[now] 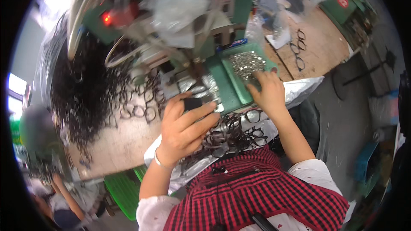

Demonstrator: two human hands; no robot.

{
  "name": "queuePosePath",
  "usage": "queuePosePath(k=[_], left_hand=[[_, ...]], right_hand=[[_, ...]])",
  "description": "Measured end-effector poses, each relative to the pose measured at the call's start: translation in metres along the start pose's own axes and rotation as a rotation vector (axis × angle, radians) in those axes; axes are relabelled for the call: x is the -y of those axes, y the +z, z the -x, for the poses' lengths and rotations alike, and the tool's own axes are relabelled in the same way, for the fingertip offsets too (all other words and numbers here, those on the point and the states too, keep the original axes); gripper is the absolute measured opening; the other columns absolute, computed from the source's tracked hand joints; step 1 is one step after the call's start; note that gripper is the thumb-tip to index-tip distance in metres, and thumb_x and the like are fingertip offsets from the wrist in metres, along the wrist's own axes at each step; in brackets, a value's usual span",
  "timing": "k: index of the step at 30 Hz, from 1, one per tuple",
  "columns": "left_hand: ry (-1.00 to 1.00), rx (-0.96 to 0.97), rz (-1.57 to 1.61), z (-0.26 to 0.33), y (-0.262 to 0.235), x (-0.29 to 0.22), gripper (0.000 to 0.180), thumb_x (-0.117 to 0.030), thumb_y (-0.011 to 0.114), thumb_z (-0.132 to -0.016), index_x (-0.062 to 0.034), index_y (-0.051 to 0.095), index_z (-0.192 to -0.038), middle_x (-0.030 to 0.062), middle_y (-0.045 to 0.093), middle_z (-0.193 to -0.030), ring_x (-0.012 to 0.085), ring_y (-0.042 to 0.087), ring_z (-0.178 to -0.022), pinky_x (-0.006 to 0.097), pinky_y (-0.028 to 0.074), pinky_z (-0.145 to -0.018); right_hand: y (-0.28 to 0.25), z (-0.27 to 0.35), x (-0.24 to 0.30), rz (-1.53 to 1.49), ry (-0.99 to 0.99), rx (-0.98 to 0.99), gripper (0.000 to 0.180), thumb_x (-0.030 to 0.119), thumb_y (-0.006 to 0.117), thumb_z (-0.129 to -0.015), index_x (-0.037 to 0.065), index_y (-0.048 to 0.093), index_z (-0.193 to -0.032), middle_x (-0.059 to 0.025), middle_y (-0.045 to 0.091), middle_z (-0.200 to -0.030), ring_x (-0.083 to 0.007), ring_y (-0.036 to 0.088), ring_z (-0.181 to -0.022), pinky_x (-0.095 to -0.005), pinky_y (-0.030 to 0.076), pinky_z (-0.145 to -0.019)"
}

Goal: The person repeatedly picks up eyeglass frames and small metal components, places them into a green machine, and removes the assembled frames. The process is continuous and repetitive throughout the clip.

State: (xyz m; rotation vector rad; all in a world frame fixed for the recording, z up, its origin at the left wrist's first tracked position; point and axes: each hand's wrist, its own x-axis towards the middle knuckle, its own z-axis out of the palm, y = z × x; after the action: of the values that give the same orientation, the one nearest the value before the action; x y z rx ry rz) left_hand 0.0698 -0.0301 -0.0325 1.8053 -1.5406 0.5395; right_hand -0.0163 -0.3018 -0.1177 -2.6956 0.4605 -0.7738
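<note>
My left hand (182, 128) is curled under the head of a green bench machine (224, 87), its fingers closed round a dark piece that looks like an eyeglass frame (198, 89); the fingers cover most of it. A black patch shows among those fingers. My right hand (270, 93) reaches over the near right side of a green tray (235, 86). Its fingertips bend together at a heap of small silvery metal parts (247, 64); anything between them is too small to make out. Dark eyeglass frames (231, 134) lie on silvery sheeting close in front of me, between my forearms.
A large tangled pile of dark eyeglass frames (81, 90) covers the left of the wooden table (124, 141). Several frames (299, 49) lie in a row at the right. Clear plastic (180, 10) hangs on the machine. Another person's arm (68, 196) shows at the lower left.
</note>
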Motion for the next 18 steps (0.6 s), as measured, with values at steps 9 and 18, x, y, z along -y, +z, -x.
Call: queuePosePath(k=[9,18], left_hand=[[-0.238,-0.334,-0.164,0.084,-0.009,-0.038,0.04,-0.007,0.073,-0.077,-0.0089,0.068,-0.117,0.0145,0.066,-0.125,0.033,0.062,-0.118,0.049,0.044,-0.105],[-1.027,-0.428,-0.717,0.091,-0.137,0.069,0.018,-0.02,0.073,-0.088,-0.003,0.072,-0.095,0.0091,0.07,-0.1,0.0219,0.065,-0.091,0.031,0.05,-0.084]], right_hand=[[0.029,-0.016,-0.007,0.006,-0.104,-0.157,0.011,0.012,0.073,-0.079,0.007,0.069,-0.088,-0.0112,0.064,-0.086,-0.0324,0.061,-0.087,-0.0433,0.048,-0.078],[0.034,-0.041,0.012,-0.325,0.077,-0.173,0.014,0.014,0.071,-0.081,0.005,0.069,-0.092,-0.0127,0.07,-0.088,-0.0292,0.066,-0.082,-0.0383,0.052,-0.077]])
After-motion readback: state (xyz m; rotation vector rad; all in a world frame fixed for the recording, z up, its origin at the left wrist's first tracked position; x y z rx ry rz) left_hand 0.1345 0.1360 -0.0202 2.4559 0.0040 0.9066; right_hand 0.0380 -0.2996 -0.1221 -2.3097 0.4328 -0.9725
